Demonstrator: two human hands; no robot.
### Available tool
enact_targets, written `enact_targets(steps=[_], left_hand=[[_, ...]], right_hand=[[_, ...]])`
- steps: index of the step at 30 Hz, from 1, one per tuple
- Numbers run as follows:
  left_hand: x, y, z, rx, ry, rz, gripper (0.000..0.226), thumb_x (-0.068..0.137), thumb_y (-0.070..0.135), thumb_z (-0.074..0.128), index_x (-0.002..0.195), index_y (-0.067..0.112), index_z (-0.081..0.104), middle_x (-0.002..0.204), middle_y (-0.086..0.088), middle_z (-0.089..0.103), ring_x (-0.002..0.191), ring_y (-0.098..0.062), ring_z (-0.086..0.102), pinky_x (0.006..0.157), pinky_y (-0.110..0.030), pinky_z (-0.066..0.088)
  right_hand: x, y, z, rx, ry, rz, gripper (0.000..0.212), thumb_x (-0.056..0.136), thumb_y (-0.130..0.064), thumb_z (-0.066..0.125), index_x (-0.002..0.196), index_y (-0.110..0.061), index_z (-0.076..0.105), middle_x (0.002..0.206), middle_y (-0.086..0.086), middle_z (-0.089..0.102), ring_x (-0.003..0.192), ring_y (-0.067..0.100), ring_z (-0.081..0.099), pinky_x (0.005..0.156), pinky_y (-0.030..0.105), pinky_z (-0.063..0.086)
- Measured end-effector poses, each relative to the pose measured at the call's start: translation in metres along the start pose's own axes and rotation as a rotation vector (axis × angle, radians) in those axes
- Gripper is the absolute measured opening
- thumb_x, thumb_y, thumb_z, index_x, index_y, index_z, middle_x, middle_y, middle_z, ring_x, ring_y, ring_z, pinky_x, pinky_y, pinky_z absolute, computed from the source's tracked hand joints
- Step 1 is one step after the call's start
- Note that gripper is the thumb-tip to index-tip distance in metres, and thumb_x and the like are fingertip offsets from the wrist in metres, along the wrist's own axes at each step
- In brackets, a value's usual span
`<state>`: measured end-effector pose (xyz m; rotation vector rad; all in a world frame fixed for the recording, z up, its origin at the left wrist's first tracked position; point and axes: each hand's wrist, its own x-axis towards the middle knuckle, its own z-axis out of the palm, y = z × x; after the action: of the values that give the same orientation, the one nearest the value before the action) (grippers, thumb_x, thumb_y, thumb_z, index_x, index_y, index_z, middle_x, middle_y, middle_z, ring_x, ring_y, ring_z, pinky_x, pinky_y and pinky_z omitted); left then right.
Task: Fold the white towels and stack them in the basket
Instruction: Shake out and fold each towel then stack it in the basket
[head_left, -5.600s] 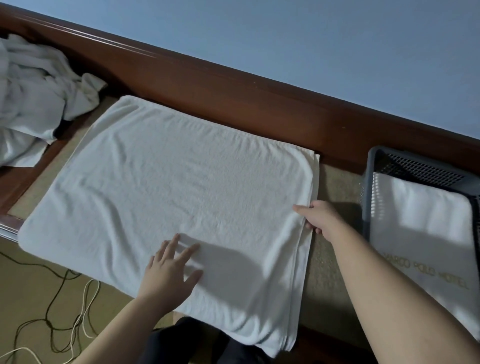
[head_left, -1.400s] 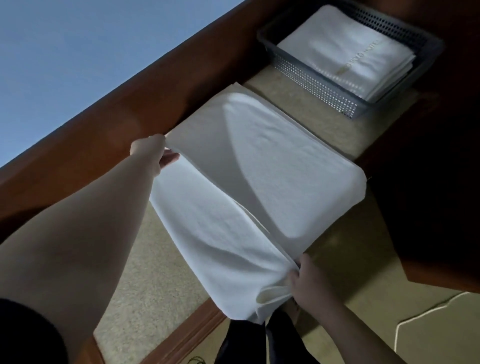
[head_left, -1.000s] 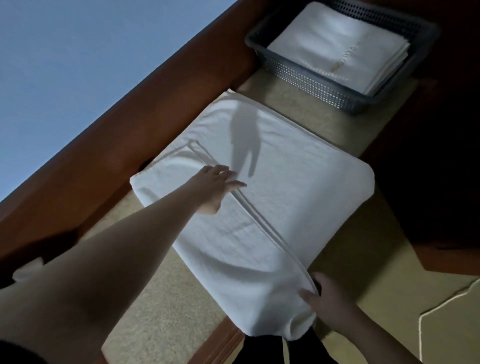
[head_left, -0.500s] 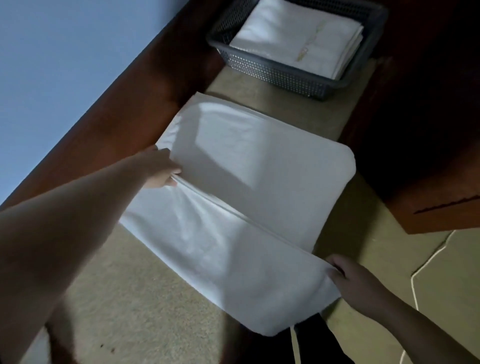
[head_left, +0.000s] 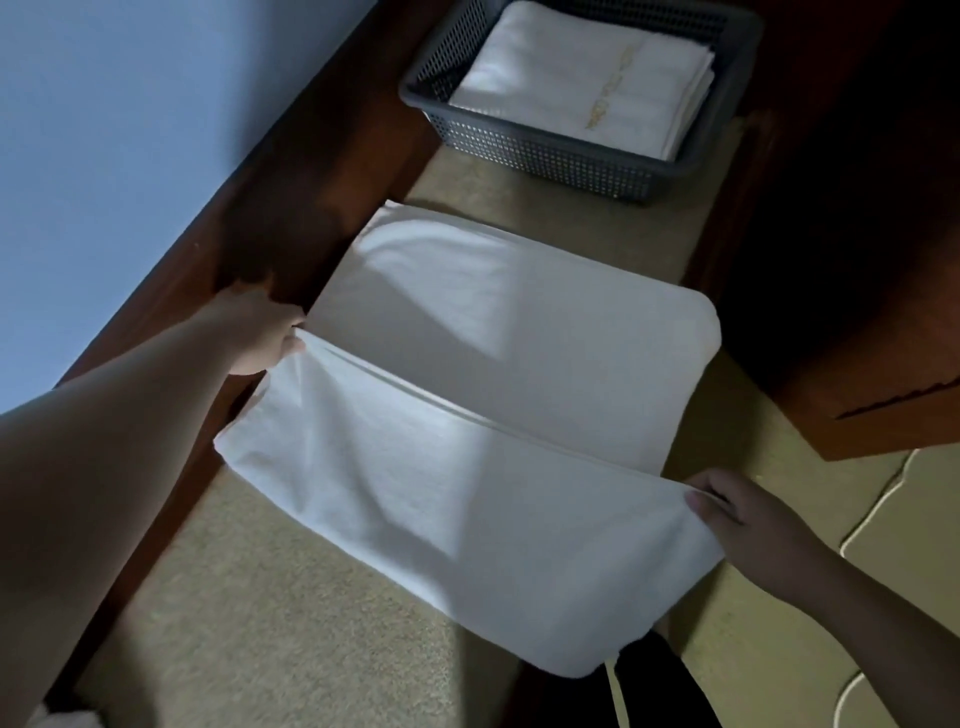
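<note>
Head view shows one white towel (head_left: 467, 431) spread at mid-frame on the tan mat (head_left: 291, 613), its long axis running from upper left to lower right along a fold seam. Your left hand (head_left: 260, 332) pinches the seam's upper-left end; your right hand (head_left: 748, 514) pinches the edge at the lower-right end, so the towel lies stretched between your two hands. One grey mesh basket (head_left: 545, 150) sits at the upper right, well apart, holding a stack of folded towels (head_left: 582, 78) with gold lettering; how many, you cannot tell.
</note>
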<state>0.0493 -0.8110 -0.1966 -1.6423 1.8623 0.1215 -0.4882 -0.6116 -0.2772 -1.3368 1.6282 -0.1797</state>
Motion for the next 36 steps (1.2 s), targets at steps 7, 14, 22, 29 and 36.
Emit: enact_targets(steps=[7,14,22,29,36], left_hand=[[0.003,0.01,0.01,0.133,0.147,-0.121,0.016,0.105,0.021,0.049,0.108,0.019,0.065,0.098,-0.004,0.063,0.098,-0.027,0.06,0.067,-0.039,0.048],[0.013,0.019,0.024,0.123,0.093,-0.282,0.023,0.097,0.003,0.052,0.114,0.013,0.064,0.104,-0.009,0.067,0.092,-0.032,0.066,0.062,-0.039,0.045],[0.024,0.026,0.03,0.071,0.079,-0.167,0.032,0.095,0.02,0.057,0.126,0.025,0.061,0.125,-0.009,0.053,0.122,-0.035,0.053,0.086,-0.049,0.049],[0.026,0.07,0.026,-0.085,0.016,0.246,0.044,0.081,0.038,0.066,0.123,0.048,0.056,0.124,0.013,0.054,0.123,-0.021,0.038,0.1,-0.044,0.027],[0.043,0.086,0.017,0.145,0.009,0.376,0.029,0.101,0.054,0.054,0.122,0.039,0.067,0.125,0.011,0.06,0.121,-0.022,0.042,0.099,-0.043,0.03]], right_hand=[[0.01,-0.005,-0.002,-0.041,0.028,-0.019,0.013,0.106,-0.035,0.055,0.095,-0.033,0.063,0.1,-0.007,0.067,0.089,0.01,0.064,0.073,0.035,0.051],[0.022,-0.002,-0.01,-0.081,0.04,0.031,0.018,0.102,-0.046,0.056,0.093,-0.032,0.063,0.09,-0.009,0.068,0.086,0.013,0.065,0.07,0.037,0.052],[0.031,0.006,-0.009,-0.123,0.04,0.045,0.011,0.102,-0.049,0.056,0.1,-0.038,0.06,0.098,-0.013,0.065,0.09,0.01,0.062,0.07,0.035,0.051],[0.044,0.0,0.012,-0.157,-0.008,-0.014,0.009,0.099,-0.045,0.065,0.094,-0.042,0.058,0.104,-0.006,0.061,0.092,0.007,0.059,0.072,0.03,0.048],[0.052,-0.018,0.017,-0.157,0.029,-0.016,0.012,0.101,-0.042,0.063,0.1,-0.03,0.059,0.098,-0.013,0.063,0.091,0.008,0.061,0.076,0.037,0.055]])
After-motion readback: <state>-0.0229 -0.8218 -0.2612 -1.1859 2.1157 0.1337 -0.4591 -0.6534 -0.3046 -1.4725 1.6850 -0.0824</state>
